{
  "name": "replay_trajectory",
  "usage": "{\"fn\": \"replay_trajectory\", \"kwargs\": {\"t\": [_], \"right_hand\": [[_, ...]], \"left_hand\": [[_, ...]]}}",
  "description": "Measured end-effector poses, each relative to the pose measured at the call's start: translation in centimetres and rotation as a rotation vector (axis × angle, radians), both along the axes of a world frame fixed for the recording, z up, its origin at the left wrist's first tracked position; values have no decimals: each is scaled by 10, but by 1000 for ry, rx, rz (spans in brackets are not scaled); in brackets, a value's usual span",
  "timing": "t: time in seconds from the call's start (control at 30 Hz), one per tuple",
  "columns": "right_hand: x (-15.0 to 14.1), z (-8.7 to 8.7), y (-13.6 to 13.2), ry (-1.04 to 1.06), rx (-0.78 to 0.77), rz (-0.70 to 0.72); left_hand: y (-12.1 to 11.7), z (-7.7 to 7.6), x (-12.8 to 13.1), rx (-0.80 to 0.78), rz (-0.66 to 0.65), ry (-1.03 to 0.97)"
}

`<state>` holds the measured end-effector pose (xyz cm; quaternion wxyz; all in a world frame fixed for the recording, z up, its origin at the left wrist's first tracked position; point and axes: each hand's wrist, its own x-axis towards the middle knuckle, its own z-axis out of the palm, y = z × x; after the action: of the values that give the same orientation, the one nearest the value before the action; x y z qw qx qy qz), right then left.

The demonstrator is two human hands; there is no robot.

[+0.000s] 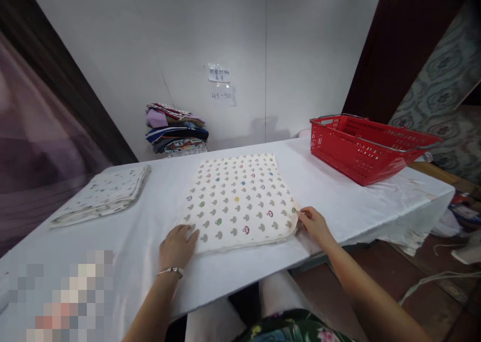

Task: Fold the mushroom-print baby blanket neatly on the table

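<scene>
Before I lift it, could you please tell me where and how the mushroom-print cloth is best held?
Probably pinched at both near corners, from the near side: the cloth lies flat, with the left hand and right hand by those corners.

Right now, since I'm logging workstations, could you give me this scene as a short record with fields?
Left hand: on the near left corner of the mushroom-print cloth
Right hand: at that cloth's right edge, toward the near corner
Cloth state: lying flat on the white-covered table
Table's left: folded speckled cloth
Table's right: red basket
Far side: fabric stack by the wall
Lower sign: 45-50
</scene>
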<state>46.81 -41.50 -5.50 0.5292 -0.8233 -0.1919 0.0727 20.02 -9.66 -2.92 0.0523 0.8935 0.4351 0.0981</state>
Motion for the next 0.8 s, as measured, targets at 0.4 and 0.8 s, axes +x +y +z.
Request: {"fn": "replay_trajectory", "kwargs": {"t": [0.4,0.8], "right_hand": [[-1,12,-8,151,-56,43],[6,13,-8,382,46,147]], "left_hand": [[29,11,-19,-213,268,8],[22,13,-34,-308,369,-190]]}}
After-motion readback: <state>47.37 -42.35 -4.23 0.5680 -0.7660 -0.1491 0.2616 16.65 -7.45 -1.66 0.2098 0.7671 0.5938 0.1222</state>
